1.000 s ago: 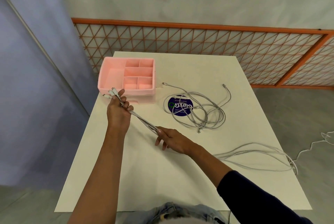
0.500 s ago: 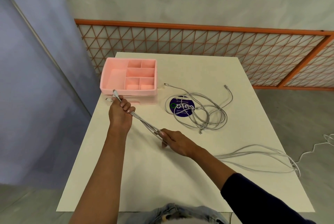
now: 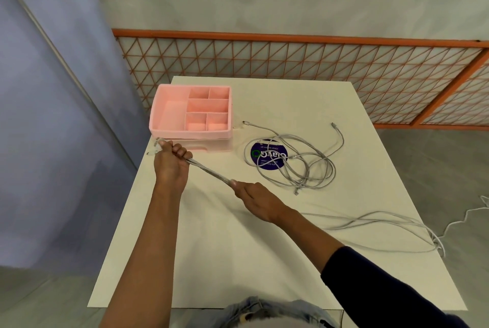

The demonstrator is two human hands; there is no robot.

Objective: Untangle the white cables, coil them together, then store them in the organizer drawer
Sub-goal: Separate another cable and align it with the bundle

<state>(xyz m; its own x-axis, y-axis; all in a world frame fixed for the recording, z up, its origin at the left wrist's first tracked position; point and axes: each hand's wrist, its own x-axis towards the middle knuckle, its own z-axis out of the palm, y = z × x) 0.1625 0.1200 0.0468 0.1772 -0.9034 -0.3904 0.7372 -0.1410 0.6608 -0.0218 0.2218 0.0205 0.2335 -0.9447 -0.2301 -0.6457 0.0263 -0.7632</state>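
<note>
Running the strands out straight looks like the step in hand. The left hand (image 3: pixel 170 166) has its grip clamped round the plug end of a bundle of white cables (image 3: pixel 209 172), just in front of the pink organizer (image 3: pixel 158 126). The right hand (image 3: pixel 255 200) has its grip closed on the same bundle a little farther along, so the stretch between them is taut above the desk (image 3: pixel 211 261). To do this well, I would hold the left grip firm as the anchor and loosen the right one only enough to slide toward the trailing tails (image 3: pixel 383 222), which lie across the desk and drop over its right edge. A slow pull should let any crossing show before it tightens into a knot, and a hard tug risks dragging the tails off the desk. By count there are two hands, both on the one bundle. Its strands lie too close together to number, though two plug ends poke out beyond the left fist. One loose heap (image 3: pixel 304 169) of cable sits well apart to the right, showing three free plug ends and resting partly on one round purple sticker (image 3: pixel 264 161). The one organizer has six open compartments on top and one drawer (image 3: pixel 209 145) beneath, which appears closed.
</note>
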